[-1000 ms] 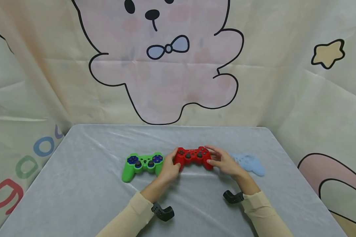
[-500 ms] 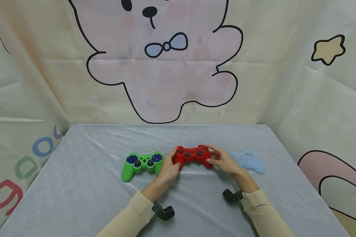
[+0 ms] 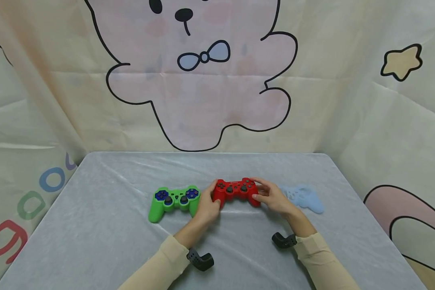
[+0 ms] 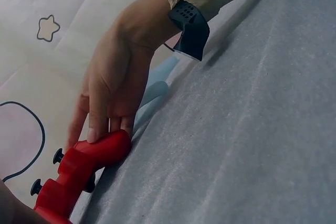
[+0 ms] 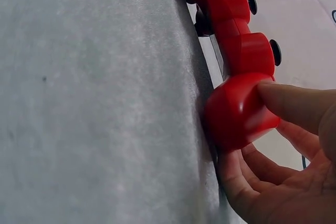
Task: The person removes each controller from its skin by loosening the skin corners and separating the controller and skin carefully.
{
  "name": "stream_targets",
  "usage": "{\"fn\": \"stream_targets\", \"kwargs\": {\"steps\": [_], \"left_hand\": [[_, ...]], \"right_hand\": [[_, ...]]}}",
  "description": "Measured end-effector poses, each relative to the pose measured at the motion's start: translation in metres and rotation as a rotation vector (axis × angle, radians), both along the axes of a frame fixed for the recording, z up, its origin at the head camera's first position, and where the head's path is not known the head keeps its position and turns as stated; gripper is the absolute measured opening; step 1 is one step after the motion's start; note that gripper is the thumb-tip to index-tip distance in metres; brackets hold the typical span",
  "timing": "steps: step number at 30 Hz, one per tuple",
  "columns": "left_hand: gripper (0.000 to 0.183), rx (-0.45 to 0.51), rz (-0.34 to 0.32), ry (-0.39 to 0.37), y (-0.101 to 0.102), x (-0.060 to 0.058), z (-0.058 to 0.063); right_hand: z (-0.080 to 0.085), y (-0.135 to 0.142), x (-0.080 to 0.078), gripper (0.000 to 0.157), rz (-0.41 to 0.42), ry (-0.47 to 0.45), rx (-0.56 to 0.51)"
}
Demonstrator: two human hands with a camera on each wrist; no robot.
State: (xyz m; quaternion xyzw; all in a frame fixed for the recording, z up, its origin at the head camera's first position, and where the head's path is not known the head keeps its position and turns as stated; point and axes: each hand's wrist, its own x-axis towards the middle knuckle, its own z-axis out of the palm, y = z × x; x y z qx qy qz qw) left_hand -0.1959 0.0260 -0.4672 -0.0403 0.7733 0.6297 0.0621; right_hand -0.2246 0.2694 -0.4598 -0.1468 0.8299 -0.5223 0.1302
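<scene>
A red game controller (image 3: 237, 190) is at the middle of the cloth-covered table, face up, low against the cloth. My left hand (image 3: 207, 204) grips its left end, thumb on the near handle. On the other end my right hand (image 3: 274, 198) holds the right handle. In the right wrist view, the right thumb (image 5: 299, 103) presses the handle's top while the fingers curl underneath. A green controller (image 3: 174, 205) with dark blue buttons lies just left of my left hand, which covers part of its right handle. Beyond my right hand lies a light blue controller (image 3: 306, 199), partly hidden.
A grey-blue cloth covers the table (image 3: 105, 241). Behind it hangs a printed curtain (image 3: 203, 100) with a bear figure, and similar sheets flank both sides. Each wrist carries a black camera mount (image 3: 201, 259).
</scene>
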Motion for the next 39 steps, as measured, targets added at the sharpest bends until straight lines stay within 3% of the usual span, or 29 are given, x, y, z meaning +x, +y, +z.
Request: {"fn": "stream_targets", "kwargs": {"steps": [8,20,28,39], "left_hand": [[0.076,0.004,0.000,-0.008,0.001,0.001,0.004],[0.073,0.042,-0.079,0.024,-0.006,0.003,0.017],[0.071,0.088,-0.146,0.092,-0.013,0.003,0.028],[0.068,0.104,-0.236,0.084,-0.017,0.002,0.031]], "right_hand": [[0.002,0.002,0.001,0.059,0.008,0.015,-0.033],[0.012,0.009,0.004,0.060,0.006,0.030,-0.075],[0.031,0.019,0.006,0.059,0.040,0.066,-0.032],[0.043,0.031,0.012,0.059,0.033,0.070,0.026]]}}
